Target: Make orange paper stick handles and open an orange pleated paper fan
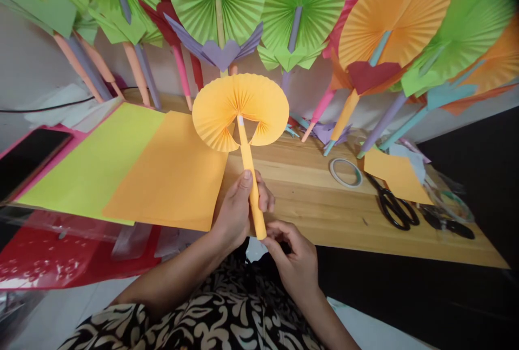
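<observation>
Left hand (237, 212) wrapping orange fan (240, 112) handle mid-length, holding pleated disc upright at 12 o'clock for viewing. Right hand (294, 258) pinching handle's bottom end at 6 o'clock, steadying it. Orange sheet (170, 171) lying at 9 o'clock, scissors (395, 206) at 3 o'clock on wooden table (324, 209).

Wooden table (324, 204) against pale wall (28, 63)

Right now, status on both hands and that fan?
Left hand grips orange fan handle. Right hand pinches handle's bottom end. Fan upright, nothing blocking.
</observation>
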`<state>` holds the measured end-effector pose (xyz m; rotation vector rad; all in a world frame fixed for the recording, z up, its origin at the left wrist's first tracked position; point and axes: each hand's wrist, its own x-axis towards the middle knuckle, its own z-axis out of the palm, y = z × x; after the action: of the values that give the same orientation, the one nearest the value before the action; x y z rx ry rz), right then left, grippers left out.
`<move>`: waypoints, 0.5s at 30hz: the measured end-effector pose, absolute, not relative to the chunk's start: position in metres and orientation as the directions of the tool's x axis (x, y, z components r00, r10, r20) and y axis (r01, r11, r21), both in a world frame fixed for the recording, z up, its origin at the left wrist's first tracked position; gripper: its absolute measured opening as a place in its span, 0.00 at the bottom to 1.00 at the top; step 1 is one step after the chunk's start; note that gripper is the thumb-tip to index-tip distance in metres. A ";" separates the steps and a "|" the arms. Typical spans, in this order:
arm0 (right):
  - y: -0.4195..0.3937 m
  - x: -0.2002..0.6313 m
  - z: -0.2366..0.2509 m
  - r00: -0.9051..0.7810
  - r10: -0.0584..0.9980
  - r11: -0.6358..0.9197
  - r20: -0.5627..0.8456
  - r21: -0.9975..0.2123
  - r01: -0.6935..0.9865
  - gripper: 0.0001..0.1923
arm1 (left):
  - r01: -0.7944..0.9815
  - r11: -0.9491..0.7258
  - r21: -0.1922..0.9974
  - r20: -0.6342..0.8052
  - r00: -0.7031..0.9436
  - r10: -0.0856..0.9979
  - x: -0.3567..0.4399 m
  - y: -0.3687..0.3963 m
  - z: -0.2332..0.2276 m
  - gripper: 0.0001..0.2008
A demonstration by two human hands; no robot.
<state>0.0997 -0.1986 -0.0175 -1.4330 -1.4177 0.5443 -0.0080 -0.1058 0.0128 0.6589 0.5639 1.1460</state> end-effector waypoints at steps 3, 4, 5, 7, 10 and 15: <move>-0.198 0.099 -0.019 0.173 0.881 0.289 0.440 -0.791 0.539 0.12 | -0.636 0.271 0.723 -0.076 0.316 0.946 -0.008 -0.107 0.015 0.18; -0.198 0.099 -0.019 0.156 0.869 0.312 0.470 -0.764 0.565 0.13 | -0.638 0.274 0.720 -0.075 0.321 0.944 -0.008 -0.107 0.015 0.18; -0.199 0.099 -0.019 0.137 0.859 0.330 0.494 -0.738 0.589 0.13 | -0.640 0.276 0.717 -0.071 0.327 0.942 -0.007 -0.108 0.015 0.18; -0.199 0.099 -0.020 0.094 0.841 0.365 0.532 -0.687 0.628 0.12 | -0.646 0.275 0.712 -0.062 0.333 0.941 -0.006 -0.110 0.014 0.18; -0.200 0.099 -0.021 0.046 0.816 0.400 0.576 -0.621 0.674 0.12 | -0.649 0.282 0.706 -0.060 0.343 0.938 -0.004 -0.114 0.014 0.18; -0.204 0.098 -0.024 0.021 0.801 0.409 0.598 -0.573 0.710 0.14 | -0.656 0.286 0.699 -0.063 0.342 0.938 -0.001 -0.118 0.013 0.18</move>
<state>0.0983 -0.2038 -0.0237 -1.3285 -1.7129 0.1193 -0.0012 -0.1177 0.0135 0.6362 0.5230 1.1316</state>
